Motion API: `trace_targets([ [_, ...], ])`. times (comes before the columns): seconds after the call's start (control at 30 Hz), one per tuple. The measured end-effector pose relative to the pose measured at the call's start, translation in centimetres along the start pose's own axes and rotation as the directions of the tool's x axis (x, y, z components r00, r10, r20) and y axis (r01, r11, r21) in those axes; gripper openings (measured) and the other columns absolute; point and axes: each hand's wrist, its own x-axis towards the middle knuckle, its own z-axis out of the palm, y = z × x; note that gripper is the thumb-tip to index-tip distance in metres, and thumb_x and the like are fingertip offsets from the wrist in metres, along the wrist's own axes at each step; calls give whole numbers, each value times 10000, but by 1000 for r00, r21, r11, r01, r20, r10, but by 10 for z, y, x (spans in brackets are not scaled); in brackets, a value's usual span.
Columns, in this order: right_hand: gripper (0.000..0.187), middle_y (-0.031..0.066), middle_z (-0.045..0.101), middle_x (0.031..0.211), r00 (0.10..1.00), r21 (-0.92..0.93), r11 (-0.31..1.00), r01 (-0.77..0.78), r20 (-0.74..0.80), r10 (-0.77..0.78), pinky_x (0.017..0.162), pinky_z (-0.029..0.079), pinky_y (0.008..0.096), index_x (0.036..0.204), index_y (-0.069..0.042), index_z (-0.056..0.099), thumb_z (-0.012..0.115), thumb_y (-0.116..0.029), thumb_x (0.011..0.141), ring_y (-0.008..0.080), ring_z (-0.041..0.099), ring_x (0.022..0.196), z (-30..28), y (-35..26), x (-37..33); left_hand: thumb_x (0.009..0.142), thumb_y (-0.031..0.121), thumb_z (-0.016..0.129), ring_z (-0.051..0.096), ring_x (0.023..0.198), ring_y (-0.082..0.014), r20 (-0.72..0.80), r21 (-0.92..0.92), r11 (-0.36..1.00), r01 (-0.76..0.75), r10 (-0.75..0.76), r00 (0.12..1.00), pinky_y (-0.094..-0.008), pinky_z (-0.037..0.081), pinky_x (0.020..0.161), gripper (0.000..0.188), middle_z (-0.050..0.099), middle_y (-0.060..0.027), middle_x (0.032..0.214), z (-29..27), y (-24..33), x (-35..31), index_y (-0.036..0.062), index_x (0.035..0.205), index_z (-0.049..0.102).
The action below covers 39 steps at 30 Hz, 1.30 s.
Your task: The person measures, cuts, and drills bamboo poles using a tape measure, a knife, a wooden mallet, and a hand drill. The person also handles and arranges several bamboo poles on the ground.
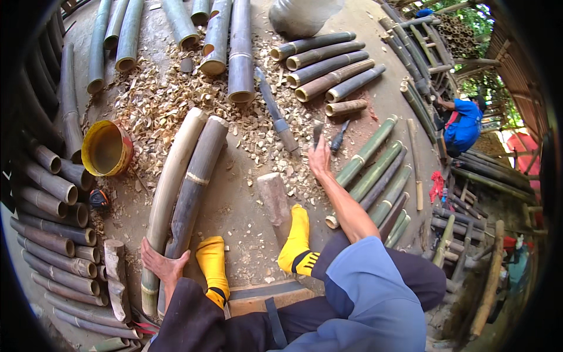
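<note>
My left hand (162,262) is wrapped round the lower part of a pale, scraped bamboo pole (173,176), its thumb reaching over a darker bamboo pole (199,176) that lies alongside. Out to the right, my right hand (319,157) is closed on a short dark tool (317,135); its exact kind is unclear. Just beside that hand, a dark tool with a pointed tip (339,138) lies on the ground. A long machete-like blade with a wooden handle (275,111) rests on the wood shavings (170,94), left of my right hand.
A yellow bucket (107,148) stands at the left, near a small tape measure (99,199). Stacked bamboo (58,258) lines the left side; cut tubes (334,73) and green poles (375,170) lie right. A wooden block (274,199) is by my feet. A person in blue (463,126) is far right.
</note>
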Motion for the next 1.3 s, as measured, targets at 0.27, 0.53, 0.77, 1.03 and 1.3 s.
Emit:
trace_targets([
  [0.27, 589, 181, 523, 1163, 979, -287, 955, 68, -168, -120, 894, 393, 493, 1351, -124, 406, 619, -246, 815, 371, 471, 1090, 31, 27, 3, 496, 259, 832, 358, 1242, -358, 51, -28, 995, -99, 100, 994, -466, 267, 1048, 988, 387, -176, 1326, -25, 3, -30, 75, 1346, 363],
  [0.53, 344, 194, 558, 1032, 918, 181, 900, 397, -94, -386, 847, 446, 408, 1129, -2, 546, 557, -32, 787, 316, 545, 959, 12, -82, -63, 441, 125, 803, 451, 1033, -321, 184, 85, 995, -43, 27, 983, -428, 384, 859, 831, 461, -134, 1072, -18, 15, -20, 78, 1197, 462],
  [0.77, 392, 129, 605, 950, 691, 583, 753, 307, 407, -597, 708, 509, 332, 1152, 1, 544, 603, -54, 768, 191, 596, 796, 6, -129, -184, 438, 216, 740, 502, 956, -331, 226, -370, 920, -127, 222, 949, -399, 430, 870, 703, 497, -167, 971, -61, 32, 10, -8, 1074, 539],
  [1.03, 859, 159, 511, 1149, 711, 851, 365, -377, 518, -475, 875, 462, 358, 1331, -14, 313, 778, -297, 666, 215, 543, 1011, 28, -231, -264, 696, 431, 690, 486, 1111, -231, 350, -899, 399, 179, 410, 842, -336, 362, 963, 786, 506, -163, 1202, -109, 165, 162, -29, 1294, 467],
  [1.3, 510, 101, 600, 853, 855, 824, 545, -157, 389, -342, 626, 533, 306, 1040, 60, 512, 727, -221, 672, 175, 600, 703, -22, -180, -32, 607, 365, 773, 452, 1179, -364, 333, -145, 987, -75, 120, 935, -447, 381, 986, 842, 476, -218, 1257, -35, 12, 89, 24, 1298, 434],
])
